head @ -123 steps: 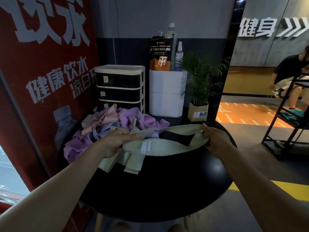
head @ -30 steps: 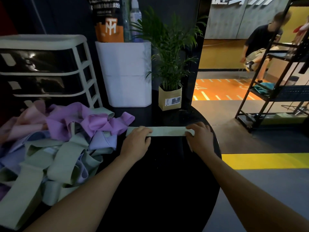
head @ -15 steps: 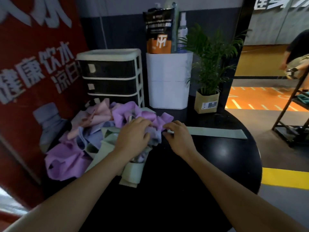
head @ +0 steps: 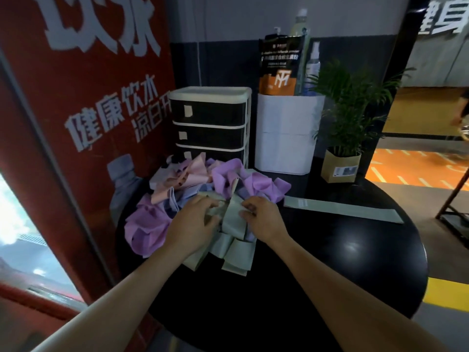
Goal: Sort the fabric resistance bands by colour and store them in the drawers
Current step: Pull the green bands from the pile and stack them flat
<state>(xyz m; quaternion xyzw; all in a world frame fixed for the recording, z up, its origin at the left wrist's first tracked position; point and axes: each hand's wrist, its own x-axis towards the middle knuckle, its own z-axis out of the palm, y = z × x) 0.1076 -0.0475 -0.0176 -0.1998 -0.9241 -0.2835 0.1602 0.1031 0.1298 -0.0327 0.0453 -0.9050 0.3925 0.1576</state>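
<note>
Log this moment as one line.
phase: picking next band | left hand: in pile | right hand: pinching green band | flattened green band: on table | drawers: closed

Place: a gym or fitness club is being shown.
Signage: fitness characters are being displayed on the grey wall [head: 442,20]; a red drinking-water poster [head: 83,97] is standing left.
Flooring: orange floor markings [head: 416,166] are being seen.
Supplies: a protein powder pouch [head: 280,64] and fabric resistance bands [head: 203,199] are being kept on the worktop [head: 330,250].

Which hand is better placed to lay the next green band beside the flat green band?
Probably the right hand. It pinches a green band in the pile and is nearer the flat green band on its own side. The left hand is farther away.
</note>
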